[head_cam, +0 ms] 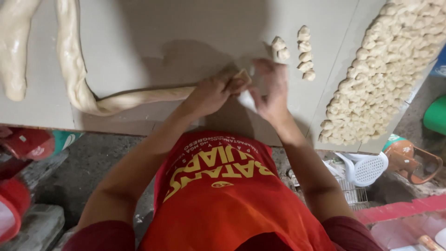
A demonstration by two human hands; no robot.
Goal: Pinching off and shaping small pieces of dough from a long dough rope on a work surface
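A long pale rope of dough [139,96] runs across the grey table [176,28], curving up at the far left. My left hand [211,93] grips the rope's right end. My right hand [272,88] is closed around a white scraper-like tool [246,100] right at that end. Just beyond my right hand lie two short rows of small cut dough pieces [304,53]. A large heap of cut pieces [381,69] covers the table's right side.
A second thick dough roll [14,51] lies at the far left. Below the table edge are red containers [23,144], a white plastic scoop [367,169], an orange jug [411,160], a wire rack [350,193] and a green tub [436,116].
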